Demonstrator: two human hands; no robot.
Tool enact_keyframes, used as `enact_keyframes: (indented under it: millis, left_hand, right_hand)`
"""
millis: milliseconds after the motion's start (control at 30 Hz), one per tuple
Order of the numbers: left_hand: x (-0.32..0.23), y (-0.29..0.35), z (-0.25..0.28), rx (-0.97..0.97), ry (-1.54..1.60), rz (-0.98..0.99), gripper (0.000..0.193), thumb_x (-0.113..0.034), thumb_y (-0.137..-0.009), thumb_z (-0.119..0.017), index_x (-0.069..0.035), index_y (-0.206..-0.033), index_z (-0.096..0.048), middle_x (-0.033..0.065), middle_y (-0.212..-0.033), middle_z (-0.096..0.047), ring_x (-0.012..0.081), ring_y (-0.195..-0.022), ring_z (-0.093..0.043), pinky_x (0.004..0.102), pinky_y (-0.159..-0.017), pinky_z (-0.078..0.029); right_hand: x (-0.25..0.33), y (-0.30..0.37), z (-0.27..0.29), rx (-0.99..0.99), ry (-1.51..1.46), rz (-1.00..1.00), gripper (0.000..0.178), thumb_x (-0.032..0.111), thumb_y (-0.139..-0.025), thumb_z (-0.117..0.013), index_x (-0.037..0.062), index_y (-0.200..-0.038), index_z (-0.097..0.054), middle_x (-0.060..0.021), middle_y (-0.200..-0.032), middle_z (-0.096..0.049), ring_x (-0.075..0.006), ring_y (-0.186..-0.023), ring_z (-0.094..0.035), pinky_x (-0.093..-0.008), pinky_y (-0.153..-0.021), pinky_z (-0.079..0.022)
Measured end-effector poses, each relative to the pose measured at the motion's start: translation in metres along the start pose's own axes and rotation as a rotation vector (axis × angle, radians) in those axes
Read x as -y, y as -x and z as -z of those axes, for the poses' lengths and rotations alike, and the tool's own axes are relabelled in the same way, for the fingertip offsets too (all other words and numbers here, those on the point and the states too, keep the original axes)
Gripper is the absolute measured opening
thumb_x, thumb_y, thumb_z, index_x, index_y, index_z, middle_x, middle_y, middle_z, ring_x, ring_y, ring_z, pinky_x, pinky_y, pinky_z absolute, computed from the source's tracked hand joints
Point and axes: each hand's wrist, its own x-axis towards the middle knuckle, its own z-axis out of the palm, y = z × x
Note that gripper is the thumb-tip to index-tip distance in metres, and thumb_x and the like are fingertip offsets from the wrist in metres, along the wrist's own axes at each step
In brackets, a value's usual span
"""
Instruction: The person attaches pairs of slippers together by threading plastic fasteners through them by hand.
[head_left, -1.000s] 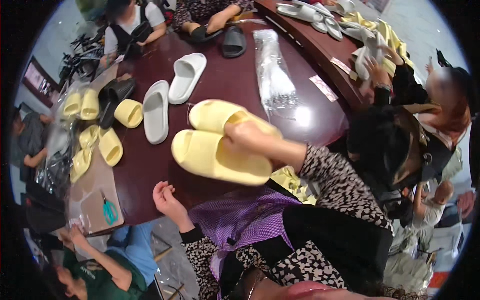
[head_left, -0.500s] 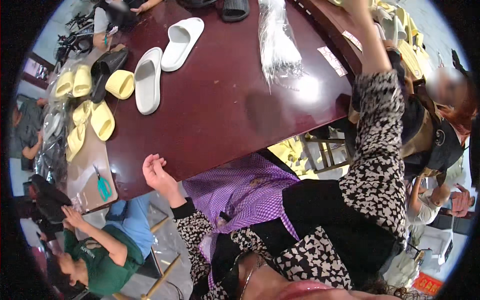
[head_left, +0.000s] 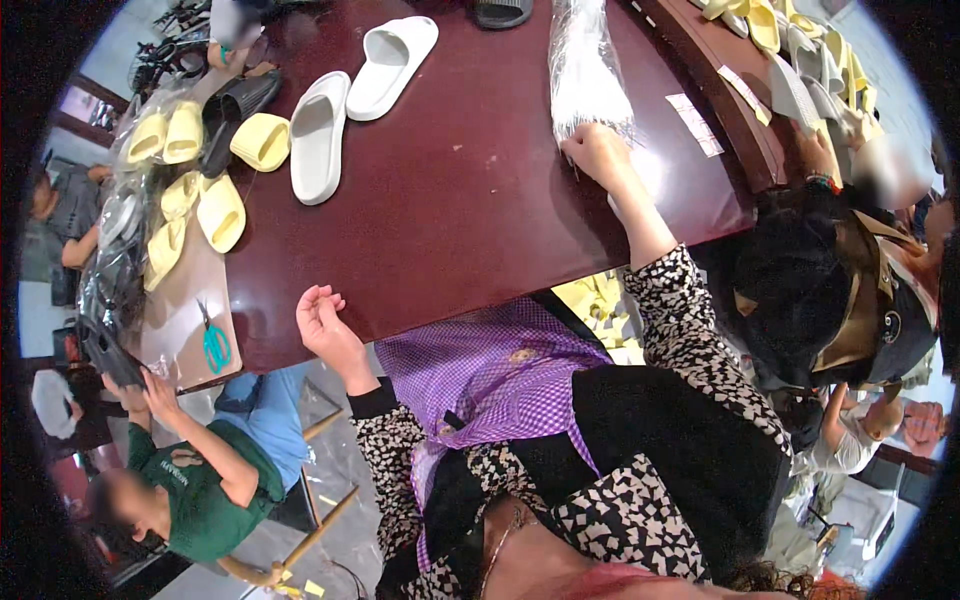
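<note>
Right hand (head_left: pixel 600 155) at the near end of a white bundle (head_left: pixel 592 85)

The bundle, fine white strands in clear plastic, lies on the dark red table (head_left: pixel 450 230), left of a printed paper strip (head_left: pixel 694 125). The person's right hand is at its near end, fingers bent down over the strand tips; whether they grip any strands, one cannot tell. The left hand (head_left: pixel 325 318) is by the table's near edge, palm up, its fingers loosely curled and partly open, holding nothing.

Farther left on the table are 2 pale grey slippers (head_left: pixel 355 110), side by side, with yellow slippers (head_left: pixel 222 213) beyond them. Turquoise-handled scissors (head_left: pixel 215 345) lie near the left corner. At lower left sits 1 co-worker in a green shirt (head_left: pixel 225 510).
</note>
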Motion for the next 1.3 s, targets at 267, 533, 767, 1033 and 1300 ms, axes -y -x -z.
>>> enact_keyframes:
  millis: [267,533,767,1033,1300]
  left_hand:
    - [-0.007,0.004,-0.010,0.043,0.007,0.041,0.013,-0.003,-0.090,-0.050,-0.001,-0.101,-0.057,0.0052,-0.093,-0.061,0.0109,-0.080,-0.057,0.0238,-0.071,-0.049]
    - [-0.079,0.070,-0.134,0.980,-0.119,-0.623,0.028,0.001,-0.078,-0.060,-0.001,-0.105,-0.058,0.0130,-0.110,-0.060,0.0285,-0.094,-0.059,0.0343,-0.082,-0.048]
    - [-0.063,0.083,-0.137,1.214,0.116,-0.294,0.018,0.001,-0.083,-0.056,0.000,-0.100,-0.061,0.0114,-0.099,-0.063,0.0233,-0.094,-0.061,0.0342,-0.085,-0.047]
    - [-0.062,0.089,-0.102,0.853,0.325,0.246,0.016,-0.001,-0.090,-0.050,0.004,-0.101,-0.061,0.0101,-0.077,-0.062,0.0169,-0.073,-0.061,0.0303,-0.073,-0.050]
    - [-0.046,0.060,-0.014,0.349,0.634,0.408,0.017,-0.009,-0.089,-0.052,0.003,-0.100,-0.057,-0.0002,-0.057,-0.038,0.0121,-0.053,-0.041,0.0284,-0.052,-0.039]
  right_hand:
    - [0.011,0.074,0.036,0.336,-0.552,-0.249,0.021,0.023,-0.080,-0.063,0.0028,-0.073,-0.060,-0.0012,-0.060,-0.055,-0.0102,-0.052,-0.049,-0.0246,-0.047,-0.039]
    - [0.053,0.151,0.051,0.873,-1.236,-0.234,0.019,0.015,-0.082,-0.062,0.0040,-0.069,-0.056,0.0006,-0.059,-0.052,-0.0041,-0.050,-0.044,-0.0198,-0.043,-0.033]
    - [0.047,0.146,0.081,1.169,-1.419,0.087,0.020,0.016,-0.084,-0.062,-0.0002,-0.073,-0.058,-0.0033,-0.064,-0.056,-0.0086,-0.053,-0.049,-0.0220,-0.047,-0.039]
    - [0.032,0.025,0.050,0.036,-0.264,0.563,0.028,0.014,-0.087,-0.057,0.0052,-0.113,-0.057,-0.0116,-0.116,-0.058,-0.0269,-0.111,-0.051,-0.0396,-0.094,-0.039]
    - [-0.030,-0.044,-0.005,-0.020,0.275,0.498,0.038,0.025,-0.090,-0.052,0.0149,-0.126,-0.051,-0.0017,-0.138,-0.043,-0.0273,-0.131,-0.033,-0.0481,-0.106,-0.025]
